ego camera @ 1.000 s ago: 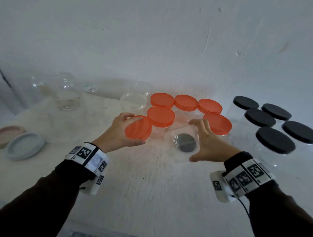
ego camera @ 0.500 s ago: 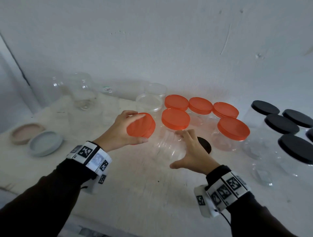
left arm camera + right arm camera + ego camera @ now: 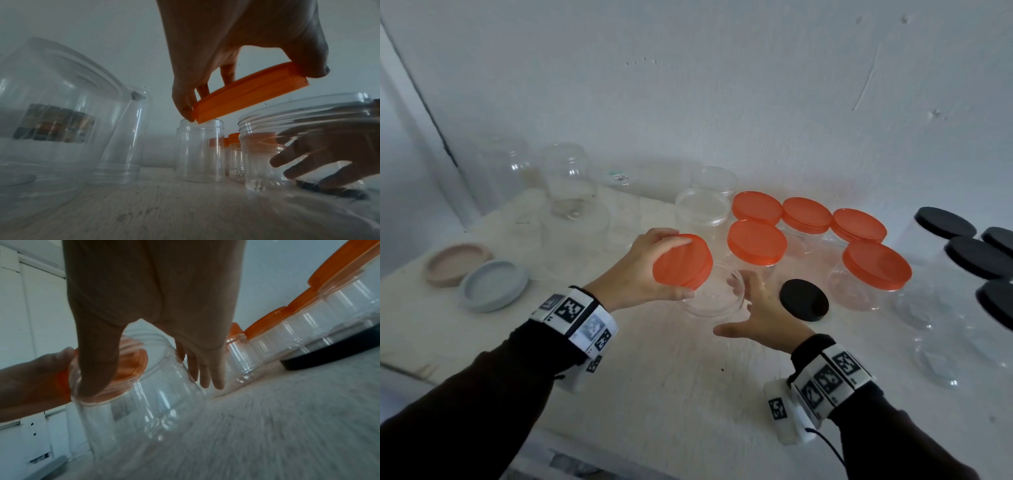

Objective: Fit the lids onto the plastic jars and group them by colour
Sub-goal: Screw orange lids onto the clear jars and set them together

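Loose lid on table just right of open jar, capped jars behind.

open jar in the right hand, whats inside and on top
Nothing shows inside the open jar; fingers of the right hand show through its wall. The left hand holds an orange lid tilted over its mouth, not seated, hiding the mouth's left part.

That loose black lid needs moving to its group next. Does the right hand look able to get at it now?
Probably yes. The black lid lies flat on the table beside the right hand, with nothing between them. But that hand grips the open jar and must let go first.
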Action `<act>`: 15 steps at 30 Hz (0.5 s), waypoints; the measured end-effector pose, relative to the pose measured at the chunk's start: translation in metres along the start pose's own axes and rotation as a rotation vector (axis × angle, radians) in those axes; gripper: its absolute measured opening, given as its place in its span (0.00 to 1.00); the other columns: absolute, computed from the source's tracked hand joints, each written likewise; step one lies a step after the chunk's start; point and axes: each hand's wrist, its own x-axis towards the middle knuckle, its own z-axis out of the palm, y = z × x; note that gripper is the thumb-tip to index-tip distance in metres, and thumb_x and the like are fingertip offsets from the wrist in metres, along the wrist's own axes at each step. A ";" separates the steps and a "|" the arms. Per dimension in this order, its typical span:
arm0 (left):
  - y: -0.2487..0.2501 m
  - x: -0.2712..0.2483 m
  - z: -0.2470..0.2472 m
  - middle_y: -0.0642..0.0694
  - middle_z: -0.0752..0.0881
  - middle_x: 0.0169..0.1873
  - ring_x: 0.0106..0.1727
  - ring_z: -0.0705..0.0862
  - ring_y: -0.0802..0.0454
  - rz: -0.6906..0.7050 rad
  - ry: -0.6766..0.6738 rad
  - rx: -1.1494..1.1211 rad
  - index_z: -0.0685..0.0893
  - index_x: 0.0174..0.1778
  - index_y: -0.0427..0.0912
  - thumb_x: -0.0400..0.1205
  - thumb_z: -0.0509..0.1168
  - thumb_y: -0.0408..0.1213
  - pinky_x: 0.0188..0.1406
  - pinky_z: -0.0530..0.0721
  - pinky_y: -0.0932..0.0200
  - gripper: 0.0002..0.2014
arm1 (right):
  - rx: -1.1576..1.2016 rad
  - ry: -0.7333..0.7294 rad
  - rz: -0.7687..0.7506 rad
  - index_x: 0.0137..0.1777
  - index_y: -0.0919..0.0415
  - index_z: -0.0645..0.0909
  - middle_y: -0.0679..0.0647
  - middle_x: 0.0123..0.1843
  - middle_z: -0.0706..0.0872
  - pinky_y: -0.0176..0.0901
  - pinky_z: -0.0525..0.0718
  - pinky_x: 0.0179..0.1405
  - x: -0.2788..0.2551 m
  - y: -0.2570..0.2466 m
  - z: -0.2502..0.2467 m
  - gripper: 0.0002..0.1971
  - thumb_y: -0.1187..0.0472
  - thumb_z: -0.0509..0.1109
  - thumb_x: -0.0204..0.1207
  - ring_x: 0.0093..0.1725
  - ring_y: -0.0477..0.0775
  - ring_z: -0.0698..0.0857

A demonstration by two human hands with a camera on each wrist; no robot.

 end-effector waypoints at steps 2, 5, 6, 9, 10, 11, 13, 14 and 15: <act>0.002 0.000 0.001 0.58 0.63 0.71 0.72 0.60 0.62 0.013 -0.028 0.019 0.68 0.70 0.63 0.56 0.68 0.68 0.66 0.60 0.64 0.43 | 0.037 0.018 0.016 0.73 0.56 0.60 0.48 0.68 0.70 0.34 0.74 0.58 0.002 0.001 0.002 0.45 0.60 0.83 0.61 0.67 0.48 0.72; 0.006 -0.001 0.004 0.59 0.63 0.71 0.71 0.59 0.64 0.034 -0.087 0.050 0.69 0.71 0.62 0.57 0.68 0.69 0.66 0.60 0.64 0.44 | 0.078 0.028 0.028 0.71 0.55 0.63 0.49 0.67 0.71 0.31 0.78 0.53 0.004 0.000 0.005 0.43 0.62 0.84 0.59 0.65 0.47 0.74; 0.008 -0.001 0.006 0.60 0.62 0.71 0.70 0.58 0.64 0.040 -0.107 0.061 0.69 0.72 0.61 0.57 0.67 0.69 0.66 0.60 0.64 0.45 | 0.090 0.026 0.026 0.70 0.54 0.64 0.49 0.67 0.71 0.31 0.78 0.52 0.005 0.000 0.005 0.42 0.63 0.84 0.59 0.65 0.46 0.74; 0.016 0.001 0.013 0.63 0.62 0.68 0.70 0.58 0.65 0.062 -0.157 0.092 0.69 0.72 0.60 0.56 0.67 0.70 0.66 0.62 0.63 0.46 | 0.128 0.016 0.025 0.67 0.52 0.64 0.48 0.67 0.72 0.32 0.78 0.54 0.005 0.000 0.006 0.40 0.65 0.84 0.59 0.65 0.45 0.74; 0.020 0.002 0.015 0.63 0.62 0.68 0.69 0.58 0.65 0.069 -0.174 0.100 0.69 0.72 0.60 0.57 0.69 0.70 0.66 0.63 0.62 0.46 | 0.133 0.013 0.028 0.66 0.51 0.64 0.47 0.66 0.72 0.32 0.78 0.54 0.005 0.000 0.006 0.40 0.65 0.83 0.59 0.64 0.45 0.74; 0.023 0.004 0.017 0.63 0.62 0.68 0.69 0.57 0.65 0.074 -0.189 0.113 0.69 0.73 0.59 0.58 0.71 0.68 0.67 0.64 0.61 0.45 | 0.135 0.011 0.032 0.66 0.51 0.64 0.47 0.65 0.72 0.31 0.78 0.53 0.005 0.000 0.006 0.39 0.65 0.83 0.60 0.64 0.45 0.74; 0.028 0.007 0.020 0.59 0.62 0.72 0.71 0.57 0.62 0.092 -0.211 0.164 0.69 0.73 0.56 0.62 0.77 0.61 0.71 0.63 0.58 0.44 | 0.138 0.015 0.039 0.68 0.53 0.64 0.46 0.64 0.72 0.30 0.78 0.50 0.005 0.000 0.006 0.40 0.64 0.83 0.60 0.63 0.44 0.74; 0.030 0.008 0.021 0.58 0.62 0.73 0.72 0.56 0.61 0.106 -0.220 0.201 0.69 0.74 0.56 0.63 0.77 0.58 0.71 0.62 0.57 0.42 | 0.141 0.017 0.041 0.68 0.53 0.64 0.45 0.62 0.72 0.30 0.78 0.50 0.005 -0.001 0.006 0.40 0.64 0.83 0.60 0.62 0.44 0.75; 0.031 0.009 0.021 0.57 0.62 0.73 0.73 0.56 0.60 0.116 -0.228 0.236 0.70 0.74 0.55 0.64 0.76 0.57 0.72 0.61 0.57 0.41 | 0.145 0.017 0.043 0.67 0.52 0.64 0.43 0.61 0.72 0.30 0.78 0.49 0.005 -0.001 0.006 0.40 0.64 0.83 0.60 0.62 0.44 0.74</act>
